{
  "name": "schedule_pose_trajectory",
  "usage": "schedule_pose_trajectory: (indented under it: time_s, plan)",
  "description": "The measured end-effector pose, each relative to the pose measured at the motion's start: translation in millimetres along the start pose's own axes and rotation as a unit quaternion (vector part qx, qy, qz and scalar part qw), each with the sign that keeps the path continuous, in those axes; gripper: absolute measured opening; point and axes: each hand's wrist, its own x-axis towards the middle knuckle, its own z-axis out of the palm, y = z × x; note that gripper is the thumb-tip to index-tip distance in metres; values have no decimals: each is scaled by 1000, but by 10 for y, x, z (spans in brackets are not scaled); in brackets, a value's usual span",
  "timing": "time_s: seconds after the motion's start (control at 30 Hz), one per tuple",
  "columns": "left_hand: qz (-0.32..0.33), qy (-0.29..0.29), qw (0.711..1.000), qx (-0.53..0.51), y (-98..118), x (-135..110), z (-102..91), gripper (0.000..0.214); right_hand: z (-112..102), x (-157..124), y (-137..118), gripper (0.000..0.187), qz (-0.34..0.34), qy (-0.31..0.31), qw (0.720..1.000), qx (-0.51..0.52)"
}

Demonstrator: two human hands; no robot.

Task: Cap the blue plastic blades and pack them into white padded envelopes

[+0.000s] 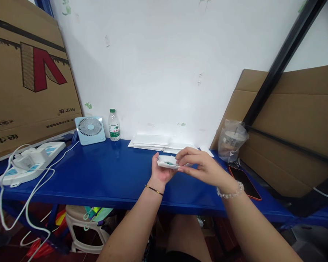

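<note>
Both my hands meet above the blue table (98,174), holding one small white packet (167,161) with a bit of green showing inside. My left hand (160,170) grips the packet from below and behind, fingers curled round its left end. My right hand (199,165) pinches the packet's right end between thumb and fingertips. A thin dark bracelet is on my left wrist, a clear bead bracelet on my right. What the packet holds is too small to make out.
A stack of white packets (150,141) lies by the wall. A small blue fan (89,129) and a water bottle (114,125) stand at the back left, a power strip (30,162) with white cables at the left edge. A bagged drink cup (231,141) and a phone (244,182) are at the right.
</note>
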Motion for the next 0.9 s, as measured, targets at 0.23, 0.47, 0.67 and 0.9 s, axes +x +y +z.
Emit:
schedule_pose_trajectory:
  time_s: [0.23, 0.47, 0.67, 0.9]
  plan:
    - [39, 0, 999, -8, -22, -30, -13, 29, 281, 4, 157, 11, 67, 76, 995, 7]
    - [54, 103, 993, -22, 38, -51, -4, 24, 448, -73, 157, 19, -62, 58, 970, -228]
    - [26, 21, 999, 42, 8, 64, -8, 37, 354, -192, 642, 17, 74, 250, 957, -126]
    - [8, 43, 982, 182, 405, 564, -159, 14, -184, -181, 2213, 22, 291, 521, 740, 310]
